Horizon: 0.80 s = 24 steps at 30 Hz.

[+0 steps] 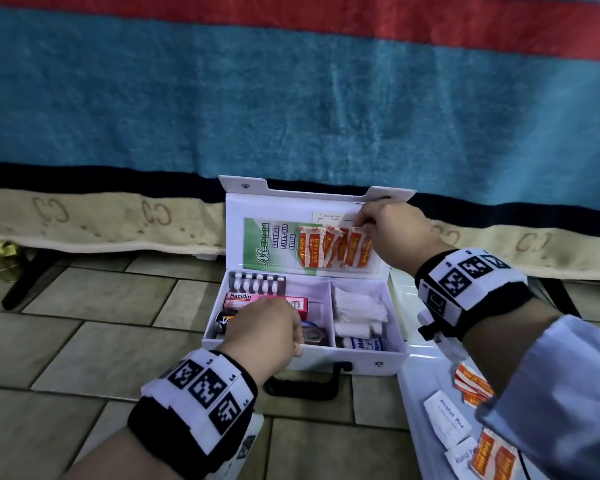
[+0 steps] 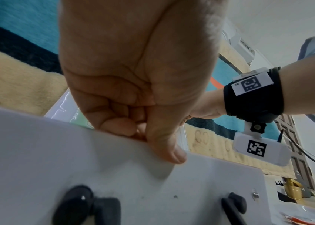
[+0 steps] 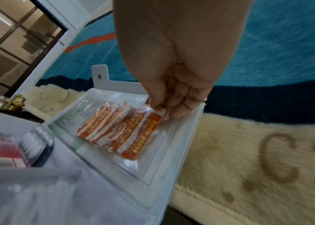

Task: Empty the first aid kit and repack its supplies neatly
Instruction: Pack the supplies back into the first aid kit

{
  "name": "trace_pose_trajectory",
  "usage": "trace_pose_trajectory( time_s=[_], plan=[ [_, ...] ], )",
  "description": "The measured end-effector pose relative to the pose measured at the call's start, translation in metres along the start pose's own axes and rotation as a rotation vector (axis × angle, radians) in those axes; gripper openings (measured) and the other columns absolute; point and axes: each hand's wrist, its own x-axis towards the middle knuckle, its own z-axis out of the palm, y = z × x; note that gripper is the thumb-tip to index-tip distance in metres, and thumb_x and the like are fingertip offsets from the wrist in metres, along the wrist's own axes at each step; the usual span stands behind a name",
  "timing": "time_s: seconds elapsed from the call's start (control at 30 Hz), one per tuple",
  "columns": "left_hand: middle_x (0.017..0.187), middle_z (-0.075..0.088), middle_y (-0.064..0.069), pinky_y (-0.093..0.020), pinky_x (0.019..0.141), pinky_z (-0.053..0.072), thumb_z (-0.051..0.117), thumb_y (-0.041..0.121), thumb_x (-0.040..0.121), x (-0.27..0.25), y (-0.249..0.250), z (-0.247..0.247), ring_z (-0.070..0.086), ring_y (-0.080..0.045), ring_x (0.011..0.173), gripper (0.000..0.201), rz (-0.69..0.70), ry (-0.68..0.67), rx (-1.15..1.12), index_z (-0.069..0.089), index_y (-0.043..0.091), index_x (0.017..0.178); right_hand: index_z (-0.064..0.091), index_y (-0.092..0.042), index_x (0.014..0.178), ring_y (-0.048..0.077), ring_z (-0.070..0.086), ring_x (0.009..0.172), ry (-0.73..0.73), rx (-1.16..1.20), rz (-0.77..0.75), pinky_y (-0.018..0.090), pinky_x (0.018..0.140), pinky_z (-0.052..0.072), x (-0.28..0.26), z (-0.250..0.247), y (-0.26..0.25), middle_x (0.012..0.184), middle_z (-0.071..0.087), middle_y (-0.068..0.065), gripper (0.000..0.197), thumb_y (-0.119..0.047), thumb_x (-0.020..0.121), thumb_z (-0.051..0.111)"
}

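White kit [image 1: 361, 365] gripped by left hand [image 1: 264, 332]; right hand [image 1: 392, 233] pinches plaster [image 1: 359, 249].

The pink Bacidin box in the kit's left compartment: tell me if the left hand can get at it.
Probably yes. The left hand grips the kit's front wall just before the uncovered pink Bacidin box; it must let go first.

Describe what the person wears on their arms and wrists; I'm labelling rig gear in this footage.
Each bare hand, left hand and right hand, has a black wrist band carrying white plates printed with black square code markers. A white tagged camera housing hangs under the right wrist, with a thin black cable. The right arm has a light blue sleeve.
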Motion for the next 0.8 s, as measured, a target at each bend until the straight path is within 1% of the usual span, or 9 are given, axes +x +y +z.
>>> trace_pose_trajectory(
  time_s=[0.2,0.23,0.3,0.33,0.4,0.5,0.63,0.73,0.8],
  plan=[
    [0.092,0.072,0.006,-0.022,0.077,0.047,0.074,0.024,0.077,-0.001,0.002,-0.002,0.064,-0.014,0.09,0.003,-0.011,0.0,0.008,0.072,0.023,0.08,0.063,-0.021,0.088,0.02,0.06,0.088,-0.056,0.144,0.075,0.024,0.07,0.044,0.002,0.003,-0.001,0.088,0.063,0.0,0.028,0.001,0.086,0.046],
    [0.092,0.072,0.006,-0.022,0.077,0.047,0.074,0.024,0.077,-0.001,0.002,-0.002,0.064,-0.014,0.09,0.004,-0.012,-0.003,0.009,0.072,0.023,0.08,0.062,-0.021,0.087,0.018,0.059,0.087,-0.056,0.155,0.082,0.025,0.071,0.044,0.002,0.004,-0.002,0.087,0.062,-0.001,0.029,0.002,0.086,0.046],
    [0.092,0.072,0.005,-0.023,0.078,0.049,0.074,0.023,0.077,-0.001,0.002,-0.003,0.065,-0.014,0.09,0.003,-0.018,-0.012,0.008,0.073,0.023,0.08,0.06,-0.027,0.084,0.015,0.056,0.089,-0.031,0.129,0.094,0.03,0.085,0.043,0.001,0.005,-0.002,0.083,0.059,-0.007,0.029,-0.001,0.085,0.047],
    [0.091,0.072,0.005,-0.023,0.079,0.049,0.074,0.023,0.077,-0.001,0.002,-0.003,0.065,-0.014,0.089,0.003,-0.021,-0.013,0.006,0.072,0.023,0.08,0.058,-0.031,0.082,0.013,0.052,0.093,-0.007,0.095,0.095,0.033,0.091,0.038,0.0,0.004,-0.001,0.082,0.059,-0.011,0.029,-0.003,0.085,0.049],
    [0.091,0.072,0.006,-0.024,0.079,0.049,0.074,0.023,0.077,-0.002,0.002,-0.003,0.064,-0.014,0.089,0.003,-0.023,-0.013,0.005,0.072,0.024,0.079,0.058,-0.034,0.08,0.011,0.047,0.099,0.025,0.046,0.094,0.033,0.091,0.029,-0.001,0.003,0.0,0.087,0.064,-0.014,0.028,-0.008,0.086,0.051],
    [0.092,0.072,0.006,-0.024,0.079,0.049,0.074,0.024,0.078,-0.002,0.003,-0.004,0.064,-0.014,0.089,0.003,-0.018,-0.023,0.009,0.072,0.024,0.079,0.062,-0.036,0.081,0.02,0.059,0.104,0.02,0.06,0.097,0.034,0.097,0.041,-0.001,-0.003,0.004,0.1,0.07,-0.007,0.029,-0.009,0.085,0.053],
    [0.092,0.072,0.005,-0.024,0.079,0.05,0.073,0.023,0.078,-0.001,0.003,-0.003,0.064,-0.014,0.089,0.002,-0.01,-0.029,0.011,0.071,0.024,0.079,0.071,-0.027,0.102,0.019,0.06,0.109,-0.015,0.083,0.072,0.035,0.1,0.044,-0.007,-0.012,0.008,0.111,0.069,-0.004,0.03,-0.01,0.09,0.05],
    [0.09,0.071,0.005,-0.027,0.081,0.052,0.074,0.024,0.077,-0.001,0.003,-0.003,0.064,-0.015,0.088,0.009,0.002,-0.023,0.017,0.068,0.027,0.072,0.064,-0.029,0.119,0.017,0.056,0.116,-0.097,0.087,0.057,0.025,0.097,0.044,-0.018,-0.018,0.012,0.128,0.061,-0.003,0.04,-0.005,0.092,0.046],
    [0.086,0.071,0.007,-0.025,0.078,0.05,0.074,0.024,0.077,0.0,0.003,-0.003,0.063,-0.013,0.085,0.013,0.008,-0.034,0.018,0.065,0.028,0.069,0.059,-0.031,0.126,0.018,0.053,0.122,-0.133,0.102,0.053,0.025,0.098,0.043,-0.027,-0.024,0.017,0.136,0.054,-0.003,0.041,-0.009,0.094,0.048]
  ],
)
